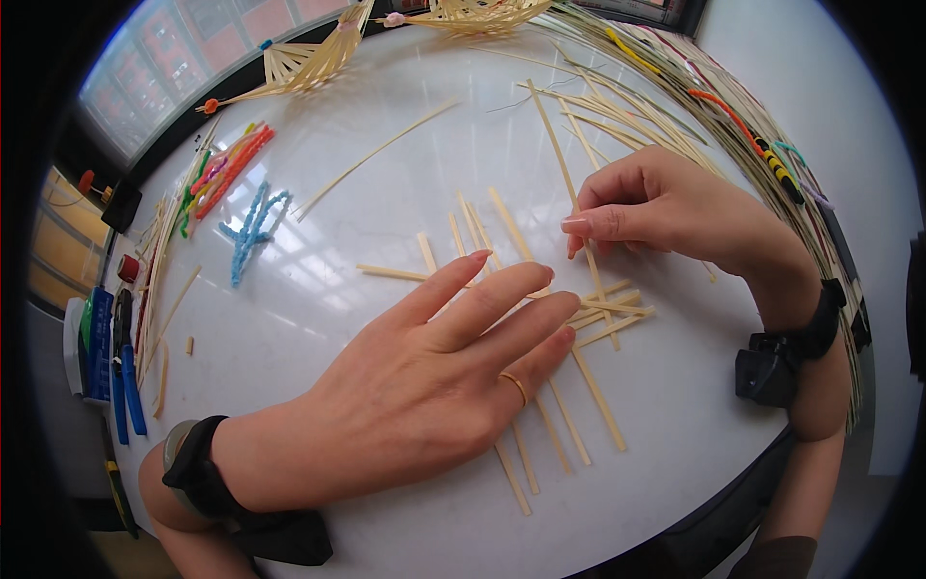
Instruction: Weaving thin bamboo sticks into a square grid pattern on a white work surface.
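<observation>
Straw-coloured crossed strips (598,398) on the table (685,386), beneath left hand (434,372), grip spread apart; right hand (666,207), grip pinched on one long strip (553,145). Probably light, springy, splinter-prone; best held near crossings.

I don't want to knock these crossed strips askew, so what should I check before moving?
1. Right hand pinching the long strip: ok.
2. Left hand spread over the crossed strips: ok.
3. Crossings beneath the left hand neat: cannot tell, hidden.
4. Strip ends by the left fingertips' right side lined up: not ok, they splay.
5. Blue-handled tool clear of the crossed strips: ok.
</observation>
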